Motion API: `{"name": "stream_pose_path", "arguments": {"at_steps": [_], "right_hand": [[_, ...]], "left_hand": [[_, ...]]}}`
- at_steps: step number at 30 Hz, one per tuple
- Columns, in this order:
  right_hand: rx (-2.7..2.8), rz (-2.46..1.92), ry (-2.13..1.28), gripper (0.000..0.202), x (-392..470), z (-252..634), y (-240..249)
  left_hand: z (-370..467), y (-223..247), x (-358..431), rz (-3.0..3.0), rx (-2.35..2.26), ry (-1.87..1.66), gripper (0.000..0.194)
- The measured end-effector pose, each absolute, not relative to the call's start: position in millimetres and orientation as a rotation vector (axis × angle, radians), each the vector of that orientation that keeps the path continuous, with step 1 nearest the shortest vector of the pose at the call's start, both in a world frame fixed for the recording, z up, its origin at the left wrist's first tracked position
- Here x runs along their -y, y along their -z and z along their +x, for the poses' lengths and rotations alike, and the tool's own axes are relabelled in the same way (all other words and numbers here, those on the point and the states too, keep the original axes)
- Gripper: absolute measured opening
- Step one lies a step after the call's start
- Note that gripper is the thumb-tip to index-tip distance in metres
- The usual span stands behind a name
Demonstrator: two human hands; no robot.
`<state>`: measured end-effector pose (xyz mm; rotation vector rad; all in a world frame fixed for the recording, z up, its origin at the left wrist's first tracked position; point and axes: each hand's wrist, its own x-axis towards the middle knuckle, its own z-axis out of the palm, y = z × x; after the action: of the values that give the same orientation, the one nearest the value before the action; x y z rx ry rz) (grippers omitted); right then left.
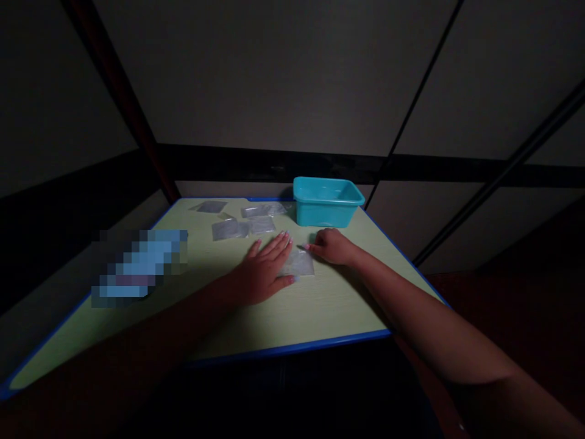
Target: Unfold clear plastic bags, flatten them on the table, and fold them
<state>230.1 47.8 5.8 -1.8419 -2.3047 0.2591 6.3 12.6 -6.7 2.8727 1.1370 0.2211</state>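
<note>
A small clear plastic bag (302, 263) lies flat on the table. My left hand (262, 274) rests on its left part, palm down, with the fingers stretched out and the thumb apart along its near edge. At the bag's far right corner is my right hand (333, 246), its fingers curled in and its thumb pointing left to the bag's upper edge. Whether those curled fingers hold anything is hidden. Beyond my left hand lie several similar clear bags (225, 230), some overlapping.
A turquoise plastic bin (325, 213) stands at the table's back right, just beyond my right hand. On the left lies a blurred-out light blue object (150, 259). The pale table (292, 323) has a blue edge, and a panelled wall (274, 91) rises behind it.
</note>
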Motion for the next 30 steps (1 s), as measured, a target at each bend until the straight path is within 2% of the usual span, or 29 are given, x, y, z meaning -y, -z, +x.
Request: {"name": "stream_pose_path", "arguments": {"at_steps": [4, 7, 12, 16, 30], "right_hand": [[2.338, -1.944, -0.160, 0.034, -37.7, 214.3, -10.1], [2.303, -1.944, -0.209, 0.027, -33.1, 211.1, -14.3], [2.152, -1.696, -0.602, 0.017, -32.1, 217.0, -11.4], [2.107, -1.428, -0.933, 0.027, -30.7, 217.6, -7.3], [1.838, -1.128, -1.393, 0.023, -29.9, 215.1, -9.1]], "left_hand": [[16.9, 11.9, -5.6, 2.868, -1.177, -0.146, 0.068], [19.2, 12.8, -5.4, 2.831, -1.225, -0.114, 0.069], [18.9, 12.3, -4.9, 2.826, -1.233, -0.104, 0.068], [18.5, 14.4, -5.6, 2.828, -1.237, -0.106, 0.070], [21.1, 13.5, -3.9, 2.788, -1.302, -0.097, 0.080]]}}
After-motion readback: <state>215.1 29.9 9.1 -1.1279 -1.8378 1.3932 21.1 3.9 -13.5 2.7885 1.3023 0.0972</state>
